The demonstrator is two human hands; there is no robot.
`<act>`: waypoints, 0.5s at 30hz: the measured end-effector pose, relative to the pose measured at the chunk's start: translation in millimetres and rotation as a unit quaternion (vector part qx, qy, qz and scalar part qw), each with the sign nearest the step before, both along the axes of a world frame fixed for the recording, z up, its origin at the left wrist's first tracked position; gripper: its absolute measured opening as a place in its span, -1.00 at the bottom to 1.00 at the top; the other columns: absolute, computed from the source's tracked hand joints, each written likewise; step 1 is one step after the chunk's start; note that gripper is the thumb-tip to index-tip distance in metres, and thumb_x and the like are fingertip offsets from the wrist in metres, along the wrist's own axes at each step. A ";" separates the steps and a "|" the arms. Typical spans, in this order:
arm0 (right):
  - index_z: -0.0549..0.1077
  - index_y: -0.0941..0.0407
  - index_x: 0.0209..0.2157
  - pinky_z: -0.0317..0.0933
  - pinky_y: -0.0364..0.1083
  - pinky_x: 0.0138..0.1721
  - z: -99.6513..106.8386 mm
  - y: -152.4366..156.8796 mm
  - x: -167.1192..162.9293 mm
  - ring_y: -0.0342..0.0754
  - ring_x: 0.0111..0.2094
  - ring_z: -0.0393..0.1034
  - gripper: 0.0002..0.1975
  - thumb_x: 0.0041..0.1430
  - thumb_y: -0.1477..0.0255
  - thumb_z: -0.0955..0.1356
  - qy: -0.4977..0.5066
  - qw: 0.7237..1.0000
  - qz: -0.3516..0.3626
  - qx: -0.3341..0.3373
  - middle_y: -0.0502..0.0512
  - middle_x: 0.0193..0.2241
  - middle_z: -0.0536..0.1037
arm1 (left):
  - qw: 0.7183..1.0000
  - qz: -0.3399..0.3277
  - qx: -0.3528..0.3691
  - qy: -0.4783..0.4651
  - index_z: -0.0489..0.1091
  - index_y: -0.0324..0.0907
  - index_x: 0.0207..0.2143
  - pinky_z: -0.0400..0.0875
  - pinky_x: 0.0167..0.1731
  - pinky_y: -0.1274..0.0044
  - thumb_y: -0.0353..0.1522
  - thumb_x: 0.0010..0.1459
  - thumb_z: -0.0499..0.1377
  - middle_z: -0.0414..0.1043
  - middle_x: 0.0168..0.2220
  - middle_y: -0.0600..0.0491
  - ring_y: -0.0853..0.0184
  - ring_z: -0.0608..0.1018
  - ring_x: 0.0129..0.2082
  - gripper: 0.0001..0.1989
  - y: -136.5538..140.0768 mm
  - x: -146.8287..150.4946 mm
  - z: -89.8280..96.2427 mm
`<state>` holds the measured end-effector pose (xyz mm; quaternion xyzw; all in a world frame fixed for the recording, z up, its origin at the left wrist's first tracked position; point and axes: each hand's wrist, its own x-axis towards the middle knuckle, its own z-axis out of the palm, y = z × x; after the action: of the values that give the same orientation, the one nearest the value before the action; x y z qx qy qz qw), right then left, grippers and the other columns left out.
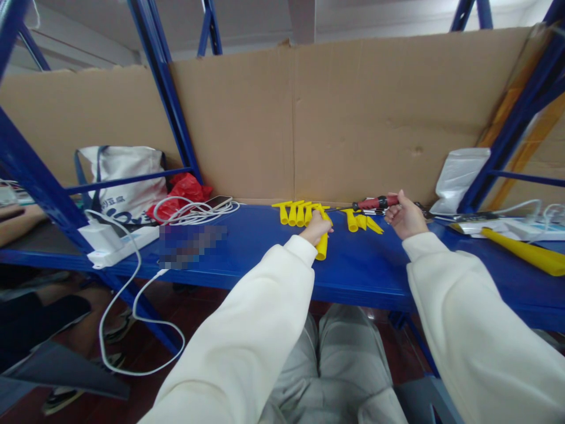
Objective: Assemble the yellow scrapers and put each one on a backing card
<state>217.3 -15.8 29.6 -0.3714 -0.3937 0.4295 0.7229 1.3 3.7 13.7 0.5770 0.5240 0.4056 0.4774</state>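
My left hand (318, 228) is closed around a yellow tube-like piece (322, 248), its round open end pointing down toward me. My right hand (406, 217) pinches the back end of a red and black screwdriver (375, 204). The screwdriver lies almost level, and its thin shaft points left toward the piece in my left hand. Whether the tip touches that piece I cannot tell. Left of my left hand, several similar yellow pieces (292, 215) stand in a row. Between my hands lie another yellow tube piece (352, 221) and a smaller pointed yellow piece (374, 225).
Cardboard (375, 118) backs the blue table (265, 259). At left are a white power strip (126, 244), coiled white cable (198, 213), red plastic bag (188, 189) and cloth bag (128, 176). A long yellow cone (527, 253) lies right. A co-worker's forearm (22, 227) shows far left.
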 end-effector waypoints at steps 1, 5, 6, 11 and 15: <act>0.38 0.07 -0.44 0.03 -0.24 -0.74 0.9 -0.9 -1.3 -0.22 -0.73 0.09 -0.67 0.07 0.11 0.46 0.000 1.000 -0.001 -0.007 -0.14 -0.77 0.17 | 1.000 0.004 0.000 0.002 0.19 -0.13 0.09 0.33 -0.56 0.62 -0.66 -0.07 0.12 0.44 -0.05 -0.05 0.30 0.59 -0.25 -0.36 0.4 0.0 -0.2; 0.31 0.09 -0.52 0.12 -0.24 -0.70 1.6 -2.1 -4.0 -0.22 -0.67 0.20 -0.66 0.14 0.20 0.42 0.002 1.000 -0.002 -0.015 -0.07 -0.69 0.32 | 1.000 0.005 0.003 0.005 0.18 -0.13 0.10 0.33 -0.57 0.63 -0.64 -0.06 0.12 0.44 -0.06 -0.05 0.30 0.59 -0.24 -0.36 2.4 -0.1 -1.3; 0.29 0.09 -0.53 0.12 -0.24 -0.70 1.0 -1.8 -3.9 -0.22 -0.67 0.20 -0.65 0.14 0.21 0.43 0.001 1.000 -0.003 -0.009 -0.07 -0.68 0.33 | 1.000 0.005 0.003 0.005 0.18 -0.13 0.10 0.33 -0.56 0.62 -0.64 -0.06 0.13 0.44 -0.07 -0.05 0.29 0.59 -0.24 -0.36 2.9 -0.1 -1.6; 0.22 0.07 -0.52 0.08 -0.23 -0.72 -2.4 2.3 -0.3 -0.22 -0.68 0.20 -0.56 -0.02 0.15 0.52 -0.011 1.000 -0.009 0.018 -0.14 -0.69 0.27 | 1.000 0.007 0.001 0.004 0.18 -0.14 0.12 0.34 -0.55 0.60 -0.65 -0.08 0.13 0.43 -0.05 -0.06 0.29 0.58 -0.25 -0.34 2.9 -0.2 -1.9; 0.26 0.07 -0.51 0.08 -0.23 -0.74 -4.0 6.2 2.7 -0.23 -0.69 0.18 -0.56 -0.06 0.12 0.53 -0.003 1.000 -0.021 -0.002 -0.15 -0.70 0.25 | 1.000 0.002 0.001 0.002 0.16 -0.16 0.13 0.32 -0.56 0.61 -0.66 -0.08 0.11 0.42 -0.03 -0.07 0.31 0.58 -0.26 -0.33 1.5 -0.2 -1.0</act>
<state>220.0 -9.7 25.6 -0.3828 -0.3872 0.4140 0.7295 1.2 5.2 12.7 0.5777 0.5257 0.4057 0.4747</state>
